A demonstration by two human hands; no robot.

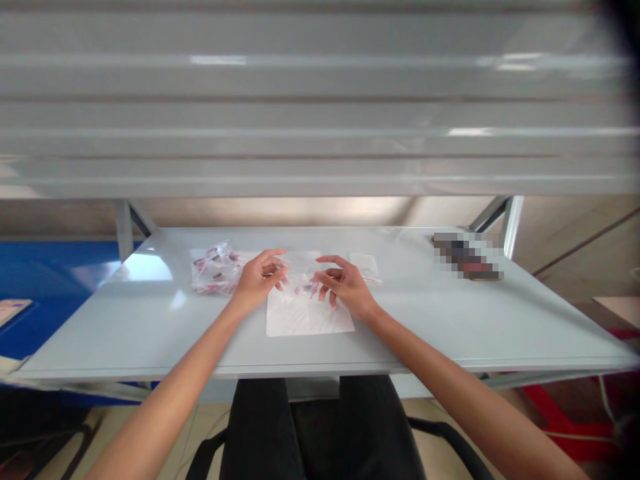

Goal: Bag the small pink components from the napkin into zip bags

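Note:
Above a white sheet (310, 317) on the table, my left hand (261, 277) pinches the edge of what looks like a clear plastic bag (299, 281), its outline blurred. Opposite it, my right hand (344, 285) has its thumb and fingers closed around thin red strands (314, 289); their exact kind is too small to tell. Left of my left hand lies a pile of clear bags (215, 272) with red and dark bits inside. Behind my right hand there is a flat translucent packet (365, 265), with thin pale and reddish sticks (373, 281) beside it.
A grey shelf panel (320, 133) overhangs the back of the grey table (425, 320). Pixelated objects (467, 257) lie at the back right. Metal posts (511, 227) stand at the rear corners. A blue surface (65, 273) adjoins on the left.

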